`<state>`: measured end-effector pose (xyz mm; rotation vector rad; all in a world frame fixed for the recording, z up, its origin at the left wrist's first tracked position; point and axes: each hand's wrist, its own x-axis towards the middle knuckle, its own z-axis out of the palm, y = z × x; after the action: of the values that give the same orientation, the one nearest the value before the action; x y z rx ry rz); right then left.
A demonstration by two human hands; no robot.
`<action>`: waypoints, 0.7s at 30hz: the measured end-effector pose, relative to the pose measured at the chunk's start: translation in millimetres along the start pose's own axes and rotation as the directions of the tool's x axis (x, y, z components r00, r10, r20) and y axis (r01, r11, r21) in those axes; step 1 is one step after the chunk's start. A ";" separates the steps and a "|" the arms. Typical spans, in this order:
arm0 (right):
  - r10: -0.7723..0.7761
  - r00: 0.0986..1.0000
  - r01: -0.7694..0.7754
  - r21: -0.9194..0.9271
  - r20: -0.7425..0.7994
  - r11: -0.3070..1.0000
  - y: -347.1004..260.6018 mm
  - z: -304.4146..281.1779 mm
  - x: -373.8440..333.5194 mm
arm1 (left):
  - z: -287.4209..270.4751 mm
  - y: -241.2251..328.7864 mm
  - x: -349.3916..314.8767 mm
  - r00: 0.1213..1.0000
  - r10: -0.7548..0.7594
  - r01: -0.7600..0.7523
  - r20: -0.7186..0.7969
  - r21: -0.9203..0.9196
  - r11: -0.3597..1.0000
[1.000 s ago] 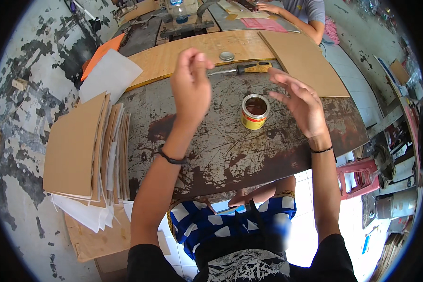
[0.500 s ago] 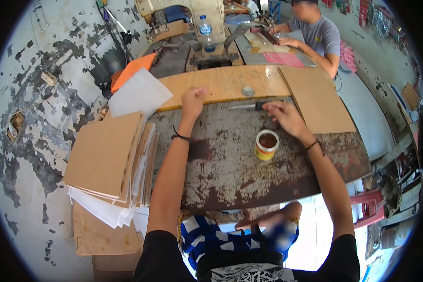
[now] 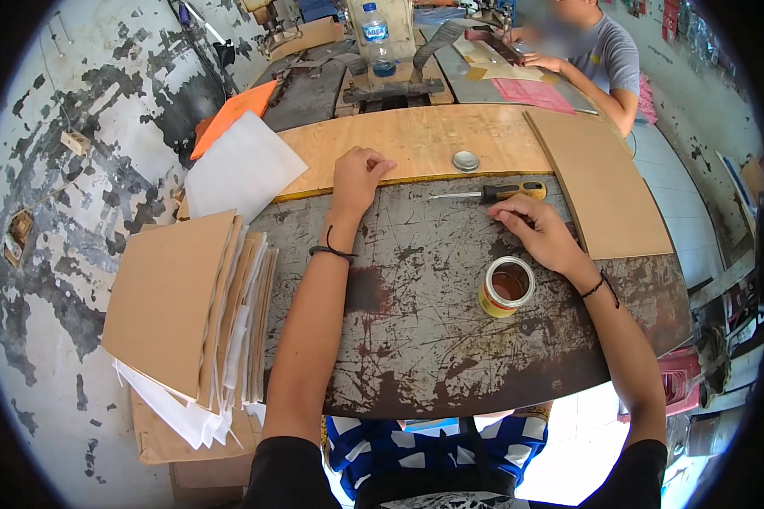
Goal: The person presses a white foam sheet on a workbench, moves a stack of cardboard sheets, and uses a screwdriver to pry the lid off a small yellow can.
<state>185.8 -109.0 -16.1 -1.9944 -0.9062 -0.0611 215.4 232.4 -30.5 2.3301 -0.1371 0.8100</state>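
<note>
My left hand [image 3: 361,178] rests at the near edge of the wooden board, fingers curled in with nothing visible in them. Just on the near side of a screwdriver [image 3: 514,192] with a black and yellow handle is my right hand [image 3: 538,229], its fingers bent and fingertips close together, apparently empty. The screwdriver lies flat, its shaft pointing left. Below my right hand an open can [image 3: 495,307] with a yellow label stands upright, holding a brownish substance. A round metal lid [image 3: 465,161] sits on the board beyond the screwdriver.
A stack of brown boards and white sheets [image 3: 171,307] stands at the left, beside a loose white sheet [image 3: 244,168] and an orange piece [image 3: 234,119]. A brown board [image 3: 607,191] lies right. Farther off are a water bottle [image 3: 378,41] and another person [image 3: 607,59] working.
My right hand has come nearer, away from the screwdriver, whose handle its fingers overlapped before and which now shows whole. My left hand stays near the board's edge. The view has shifted.
</note>
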 end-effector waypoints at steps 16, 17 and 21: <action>0.047 0.998 -0.045 -0.068 0.039 0.997 2.4 -1.5 0.6 | 6.4 0.0 0.2 0.992 -0.022 0.071 0.127 -0.392 0.917; 0.039 0.999 -0.037 -0.054 0.037 0.998 2.2 -1.1 0.3 | 6.4 0.1 -0.2 0.991 -0.019 0.068 0.134 -0.374 0.925; 0.035 0.999 -0.034 -0.030 0.041 0.999 -2.7 -0.6 0.9 | 4.2 1.5 -1.5 0.988 -0.012 0.065 0.153 -0.347 0.936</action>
<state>185.0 -108.1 -13.5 -2.0443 -0.9015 -0.0140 216.0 228.5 -33.0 2.0432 -0.2771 0.5392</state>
